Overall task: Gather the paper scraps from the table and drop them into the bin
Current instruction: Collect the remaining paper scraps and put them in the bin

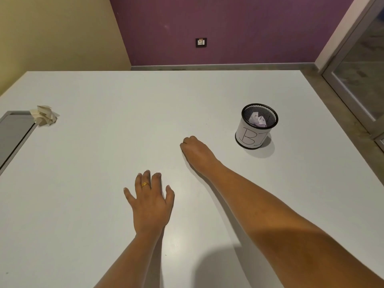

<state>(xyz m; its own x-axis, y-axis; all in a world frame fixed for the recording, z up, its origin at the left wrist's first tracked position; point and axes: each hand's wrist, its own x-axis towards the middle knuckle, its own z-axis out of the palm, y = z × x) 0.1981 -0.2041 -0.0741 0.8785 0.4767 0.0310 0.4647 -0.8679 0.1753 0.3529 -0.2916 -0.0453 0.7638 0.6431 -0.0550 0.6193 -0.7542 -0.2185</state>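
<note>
A scrap (44,116) waits upper left; the bin (249,138) holds paper. The left hand (150,201) is flat and released; the right hand (196,151) is clenched, contents hidden. Next, probably a far reach to the scrap.

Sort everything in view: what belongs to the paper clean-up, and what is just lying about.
Job: crumpled scrap at the table's left; bin; paper in bin; left hand, flat on the table; right hand, curled.

Just there: wall socket; grey panel; glass door; ring.
</note>
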